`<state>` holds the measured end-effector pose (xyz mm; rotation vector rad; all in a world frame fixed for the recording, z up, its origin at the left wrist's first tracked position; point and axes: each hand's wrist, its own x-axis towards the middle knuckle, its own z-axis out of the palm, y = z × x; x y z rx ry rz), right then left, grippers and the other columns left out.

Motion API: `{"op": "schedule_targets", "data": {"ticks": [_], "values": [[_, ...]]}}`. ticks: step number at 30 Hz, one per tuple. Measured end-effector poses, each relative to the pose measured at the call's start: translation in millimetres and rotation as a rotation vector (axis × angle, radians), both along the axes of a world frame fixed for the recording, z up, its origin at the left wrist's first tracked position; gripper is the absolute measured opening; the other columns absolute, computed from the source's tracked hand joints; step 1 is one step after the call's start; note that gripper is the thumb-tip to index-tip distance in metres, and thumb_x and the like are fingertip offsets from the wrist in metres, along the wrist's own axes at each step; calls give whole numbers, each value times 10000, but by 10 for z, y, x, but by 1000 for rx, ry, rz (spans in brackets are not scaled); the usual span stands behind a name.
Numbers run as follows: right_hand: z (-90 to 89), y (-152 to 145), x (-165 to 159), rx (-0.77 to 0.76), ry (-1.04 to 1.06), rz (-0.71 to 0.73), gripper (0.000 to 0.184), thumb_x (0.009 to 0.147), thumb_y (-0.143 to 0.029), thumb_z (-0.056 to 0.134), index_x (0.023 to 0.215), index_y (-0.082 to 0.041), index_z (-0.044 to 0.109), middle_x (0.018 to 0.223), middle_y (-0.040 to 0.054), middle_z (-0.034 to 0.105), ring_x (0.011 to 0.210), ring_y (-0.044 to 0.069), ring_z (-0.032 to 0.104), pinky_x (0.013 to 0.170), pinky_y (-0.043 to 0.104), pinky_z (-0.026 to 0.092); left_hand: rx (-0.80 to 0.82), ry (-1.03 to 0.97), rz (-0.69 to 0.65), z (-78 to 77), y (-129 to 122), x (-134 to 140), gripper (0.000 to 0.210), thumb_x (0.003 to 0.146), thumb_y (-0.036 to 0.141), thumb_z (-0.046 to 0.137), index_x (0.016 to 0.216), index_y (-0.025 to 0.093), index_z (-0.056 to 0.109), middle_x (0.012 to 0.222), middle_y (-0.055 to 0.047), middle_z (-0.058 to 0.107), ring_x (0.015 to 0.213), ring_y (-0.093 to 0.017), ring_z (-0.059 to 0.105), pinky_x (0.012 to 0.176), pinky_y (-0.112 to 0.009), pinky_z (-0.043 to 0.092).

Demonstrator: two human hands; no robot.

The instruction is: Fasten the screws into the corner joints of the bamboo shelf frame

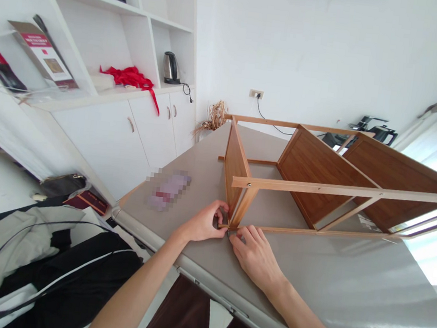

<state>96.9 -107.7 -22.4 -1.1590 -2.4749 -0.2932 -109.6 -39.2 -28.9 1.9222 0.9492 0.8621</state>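
So, clock centre is the near-left corner of the wooden rack point(317, 178), 12 pointing at the wall. Rack is lying on its side on the counter point(348, 276), body running from 12 round to 3, shelf panels standing on edge. Reckon that's why it's lying this way: long rails are spreading the weight, and the corner joint is sitting low where both hands are fitting in.

Left hand point(206, 223) is sitting at 9: fingers are curling round the corner, thumb and index grasping it at the foot of the end panel point(234, 168). Probably bracing, so the frame isn't skating on that smooth top. Right hand point(253, 253) is sitting at 4: fingers are bunching in, thumb and index pinching a thin dark piece point(228, 234) right at the joint. Too small to tell what. That hand is apparently resting low against the counter, likely for fine control.

Upper rail point(310, 187) is showing a screw head point(248, 185) at 1; lower joint is presumably matching it.

Blurred-out item point(170, 190) is lying at 10, apart from my left fingers, so it isn't fouling anything. Steel kettle point(170, 68) is standing on its shelf at 11, cord dangling. Clothes pile point(106, 277) is lying at 8, off the counter.
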Motion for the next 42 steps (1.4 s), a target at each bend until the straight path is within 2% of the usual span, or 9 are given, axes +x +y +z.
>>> {"op": "schedule_targets", "data": {"ticks": [10,16,24,29,34,42], "values": [[-2,-12,-10,-56,47,9,198,946,-95,478,942,-199,647,899,68,572,857,207,476,770,350,390,-5,7,2,15,-8,-12,492,701,189,716,1137,209,490,853,8,595,773,-140,584,810,-297,492],[1,-20,-15,-91,103,-4,208,954,-94,458,908,-191,636,907,69,574,851,202,479,763,347,394,3,37,9,1,-4,-9,497,708,207,714,1144,216,475,814,22,577,759,-143,583,781,-287,485],[-20,-1,-26,-163,215,-20,178,963,-149,497,920,-205,660,861,52,602,843,197,504,774,353,395,6,40,9,5,-9,-17,508,708,207,714,1154,219,470,807,24,582,762,-145,590,795,-287,486],[-73,22,10,-185,336,-25,129,928,-184,578,861,-212,684,878,52,604,860,195,523,784,331,427,0,20,10,-23,-1,-10,500,707,209,717,1148,211,482,840,12,596,776,-142,596,799,-280,492],[-65,36,66,-196,266,2,136,967,-218,549,965,-224,685,862,38,623,839,185,542,793,329,428,1,28,15,-14,-2,-13,499,708,212,721,1148,214,485,822,19,589,756,-135,588,797,-276,488],[-31,24,93,-128,125,74,171,990,-201,504,898,-193,648,900,45,624,861,183,521,794,328,417,-10,24,3,13,-6,-15,493,706,191,712,1143,212,483,823,18,589,763,-137,586,807,-282,488]]}}
